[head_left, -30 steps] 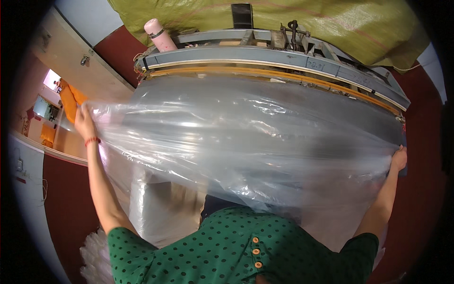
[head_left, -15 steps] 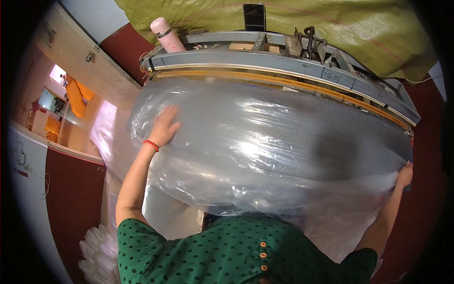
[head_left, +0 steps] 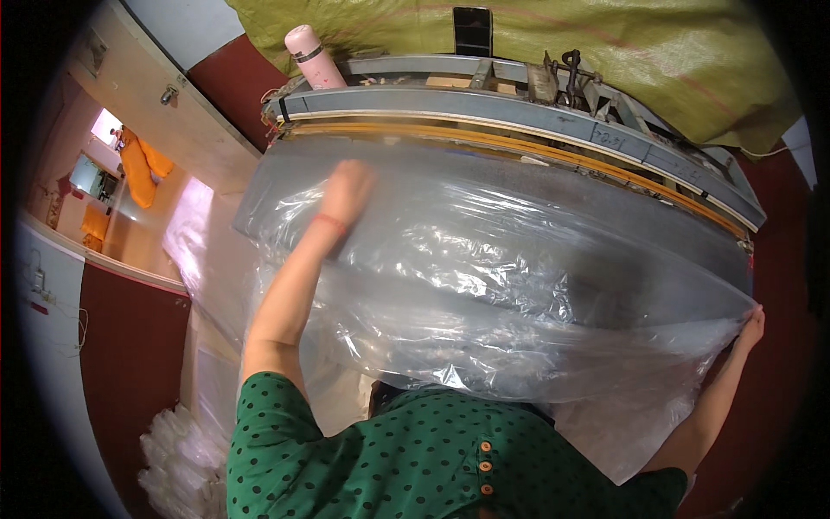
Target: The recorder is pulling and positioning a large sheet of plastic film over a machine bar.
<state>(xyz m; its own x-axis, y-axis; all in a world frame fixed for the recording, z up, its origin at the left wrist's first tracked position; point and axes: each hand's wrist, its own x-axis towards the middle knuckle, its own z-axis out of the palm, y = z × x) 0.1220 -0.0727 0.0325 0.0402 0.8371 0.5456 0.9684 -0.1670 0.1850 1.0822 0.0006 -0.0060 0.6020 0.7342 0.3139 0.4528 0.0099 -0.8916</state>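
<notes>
A wide sheet of clear plastic film (head_left: 415, 251) lies wrinkled and shiny over a grey work surface (head_left: 640, 212), its near part hanging down against my body. My left hand (head_left: 350, 190), a red bead bracelet at its wrist, is over the far left part of the film; motion blurs its fingers, so their shape is unclear. At the far right, my right hand (head_left: 755, 327) pinches the film's corner beside the end of the work surface. From there the film stretches in a taut slant toward the left.
Behind the surface runs a long grey metal frame (head_left: 519, 104) with an orange strip (head_left: 484, 138). A pink flask (head_left: 313, 59), a dark phone (head_left: 473, 33) and a metal clamp (head_left: 571, 76) are along it. Bundled clear plastic (head_left: 183, 463) sits at lower left, near an open door (head_left: 177, 95).
My left hand has swept right and away from me across the film. My right hand has moved slightly right and down, still gripping the corner, and the film's folds have shifted.
</notes>
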